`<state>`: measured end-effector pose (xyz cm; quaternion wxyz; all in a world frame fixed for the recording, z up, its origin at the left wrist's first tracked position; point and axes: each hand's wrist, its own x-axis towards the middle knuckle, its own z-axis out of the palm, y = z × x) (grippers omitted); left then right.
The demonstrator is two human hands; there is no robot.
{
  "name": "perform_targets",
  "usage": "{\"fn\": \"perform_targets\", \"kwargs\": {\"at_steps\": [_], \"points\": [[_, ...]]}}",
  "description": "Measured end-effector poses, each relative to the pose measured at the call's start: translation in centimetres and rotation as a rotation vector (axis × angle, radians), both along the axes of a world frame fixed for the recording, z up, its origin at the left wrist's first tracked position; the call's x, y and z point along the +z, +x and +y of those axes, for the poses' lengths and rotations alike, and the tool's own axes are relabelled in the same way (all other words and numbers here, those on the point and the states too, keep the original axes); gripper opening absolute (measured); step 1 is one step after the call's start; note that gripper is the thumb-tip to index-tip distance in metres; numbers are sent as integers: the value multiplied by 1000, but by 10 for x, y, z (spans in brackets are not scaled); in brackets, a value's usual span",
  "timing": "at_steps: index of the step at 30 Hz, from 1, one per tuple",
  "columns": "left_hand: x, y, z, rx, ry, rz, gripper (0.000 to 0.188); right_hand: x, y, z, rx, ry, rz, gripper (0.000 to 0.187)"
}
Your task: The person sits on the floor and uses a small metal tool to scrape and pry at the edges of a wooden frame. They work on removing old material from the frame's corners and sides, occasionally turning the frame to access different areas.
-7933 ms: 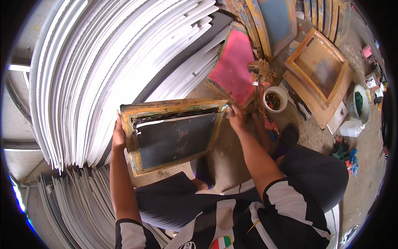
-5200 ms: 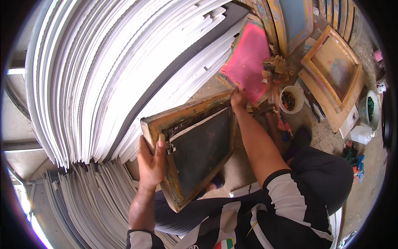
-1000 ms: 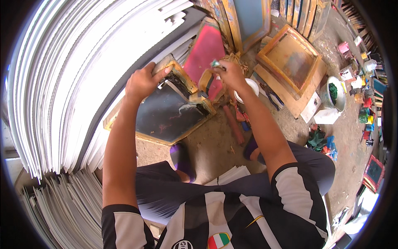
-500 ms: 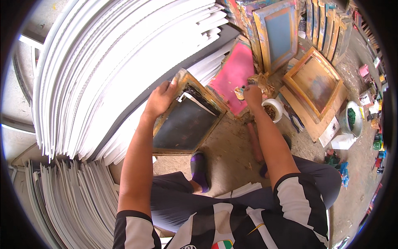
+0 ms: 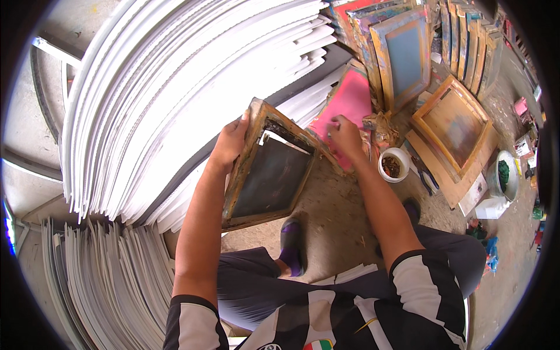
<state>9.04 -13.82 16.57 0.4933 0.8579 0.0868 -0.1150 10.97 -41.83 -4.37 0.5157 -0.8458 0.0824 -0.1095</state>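
My left hand (image 5: 231, 143) grips the upper left corner of a wooden screen-printing frame (image 5: 309, 185), its thumb over the edge. Dark mesh fills the frame, with a white strip showing along its upper side. The frame stands tilted above the floor in front of my legs. To its right, my right hand (image 5: 345, 137) hangs over a pink panel (image 5: 350, 96) with fingers curled closed; whether something small is in them cannot be made out. Close to that wrist stands a white tub (image 5: 394, 165) with brownish bits inside.
Tall stacks of white sheets (image 5: 175, 105) rise along the left, with more sheets (image 5: 105, 280) below. Several paint-stained frames (image 5: 402, 58) lean at the back. Another wooden frame (image 5: 452, 125) lies on boards at right, near pliers (image 5: 429, 182) and a bucket (image 5: 503, 175) with green stuff.
My right hand has drawn slightly left, away from the crumpled brown material, toward the held frame. The left hand keeps its grip while the frame turns a little. A reddish handle is no longer visible.
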Motion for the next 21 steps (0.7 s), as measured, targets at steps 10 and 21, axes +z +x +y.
{"fn": "perform_targets", "kwargs": {"at_steps": [10, 21], "points": [[20, -37, 14, 233, -354, -62, 52, 101, -49, 105, 212, 86, -661, 28], [-2, -56, 29, 306, -379, -76, 56, 73, -74, 125, 150, 87, -724, 22]]}}
